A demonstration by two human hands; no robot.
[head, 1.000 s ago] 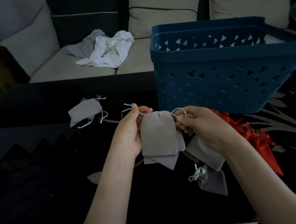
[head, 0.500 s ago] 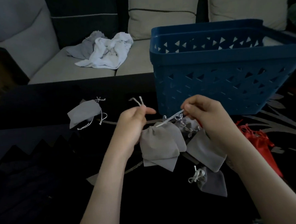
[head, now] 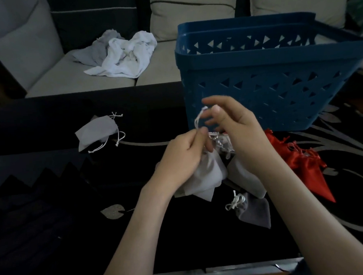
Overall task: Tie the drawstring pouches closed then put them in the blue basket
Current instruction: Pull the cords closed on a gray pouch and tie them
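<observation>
A light grey drawstring pouch (head: 208, 174) hangs over the black table with its mouth gathered. My left hand (head: 186, 156) pinches its neck and cord. My right hand (head: 233, 123) pinches the white cord (head: 197, 120) just above, looping it. Further grey pouches lie beneath: one under my right wrist (head: 247, 182), a darker tied one (head: 253, 212) nearer me, and a loose one (head: 97, 132) to the left. Red satin pouches (head: 301, 162) lie at the right. The blue basket (head: 279, 76) stands just behind my hands.
The black glass table (head: 52, 187) carries a silver leaf pattern. Behind it is a beige sofa (head: 100, 82) with crumpled white and grey cloths (head: 124, 53) on the seat.
The pouch mouth has been pulled shut. My hands have come together, and the right hand now loops the cord above the left hand's pinch.
</observation>
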